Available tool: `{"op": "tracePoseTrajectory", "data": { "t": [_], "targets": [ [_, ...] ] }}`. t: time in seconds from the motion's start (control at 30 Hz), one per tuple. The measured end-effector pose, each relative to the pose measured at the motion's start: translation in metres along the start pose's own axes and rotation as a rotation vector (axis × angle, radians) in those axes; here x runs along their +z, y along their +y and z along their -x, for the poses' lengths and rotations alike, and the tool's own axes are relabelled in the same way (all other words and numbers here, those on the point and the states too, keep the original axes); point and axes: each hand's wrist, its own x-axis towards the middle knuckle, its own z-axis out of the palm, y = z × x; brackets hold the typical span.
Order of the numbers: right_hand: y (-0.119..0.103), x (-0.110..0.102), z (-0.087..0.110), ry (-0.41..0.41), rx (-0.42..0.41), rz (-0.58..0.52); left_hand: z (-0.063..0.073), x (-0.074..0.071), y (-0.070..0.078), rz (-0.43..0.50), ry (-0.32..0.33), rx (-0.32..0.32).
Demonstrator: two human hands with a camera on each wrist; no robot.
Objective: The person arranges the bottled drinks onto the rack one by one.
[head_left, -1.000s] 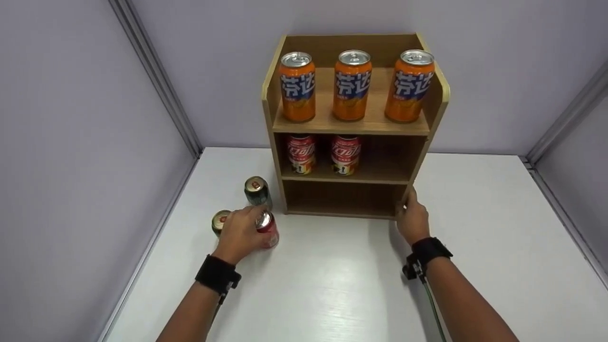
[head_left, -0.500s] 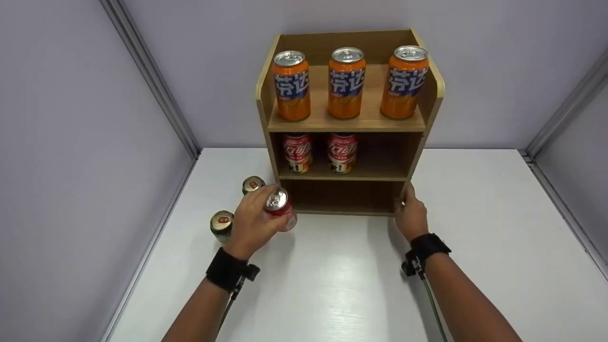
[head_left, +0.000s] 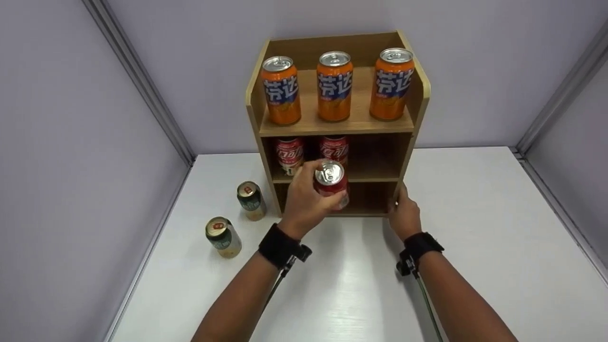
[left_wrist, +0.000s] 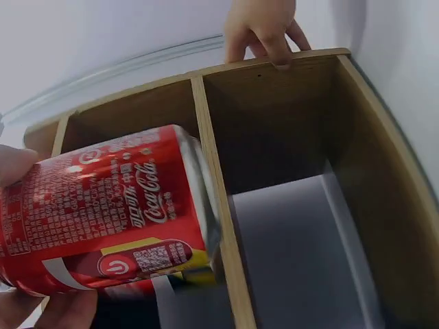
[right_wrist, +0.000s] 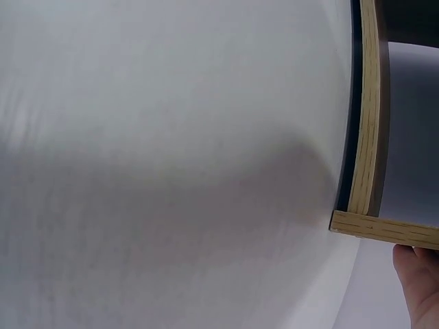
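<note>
My left hand (head_left: pixel 304 202) holds a red Coca-Cola can (head_left: pixel 329 174), raised in front of the wooden shelf unit (head_left: pixel 358 127). Its fingers and thumb go round the can's sides, leaving the silver top showing. In the left wrist view the can (left_wrist: pixel 103 212) lies across the shelf openings, its label facing the camera. Behind it, two more red cola cans, one on the left (head_left: pixel 289 153) and one in the middle (head_left: pixel 335 148), stand on the middle shelf. My right hand (head_left: pixel 406 216) rests against the unit's lower right side, fingertips at the edge of the side panel (right_wrist: pixel 391 231).
Three orange soda cans, left (head_left: pixel 281 90), middle (head_left: pixel 335 86) and right (head_left: pixel 392 85), stand on the top shelf. Left of the unit, two green-and-gold cans, one farther back (head_left: pixel 251 201) and one nearer (head_left: pixel 223 237), stand on the white table (head_left: pixel 323 304). Walls enclose the table.
My left hand has lifted the red can off the table and carried it right and up, before the shelves. Both green cans now show fully. My right hand stays at the unit's side.
</note>
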Motion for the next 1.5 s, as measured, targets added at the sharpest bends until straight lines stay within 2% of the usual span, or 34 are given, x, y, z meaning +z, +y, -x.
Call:
{"op": "tracePoseTrajectory", "data": {
  "t": [0.13, 0.3, 0.4, 0.63, 0.87, 1.07, 1.3, 1.5],
  "targets": [
    [0.002, 0.001, 0.003, -0.001, -0.001, 0.02, -0.013, 0.026, 0.009, -0.002, 0.026, 0.057],
    [-0.001, 0.002, 0.005, 0.015, -0.008, 0.028, -0.03, 0.052, 0.017, -0.04, 0.061, 0.128],
    [-0.002, 0.003, 0.005, 0.008, 0.003, 0.026, -0.038, 0.066, 0.019, -0.068, 0.073, 0.146],
    [-0.003, 0.005, 0.006, -0.013, 0.024, 0.046, -0.046, 0.093, 0.013, -0.08, 0.084, 0.143],
    [-0.001, 0.003, 0.005, 0.008, 0.023, 0.039, -0.055, 0.108, 0.016, -0.073, 0.056, 0.079],
    [-0.001, 0.001, 0.0, 0.032, -0.015, 0.038, -0.064, 0.117, 0.017, -0.031, 0.075, 0.002],
    [-0.001, 0.0, 0.001, 0.051, -0.026, 0.047, -0.071, 0.128, 0.015, 0.021, 0.083, -0.127],
    [-0.002, 0.0, 0.0, 0.045, -0.029, 0.046, -0.078, 0.133, 0.01, 0.096, 0.043, -0.163]
  ]
}}
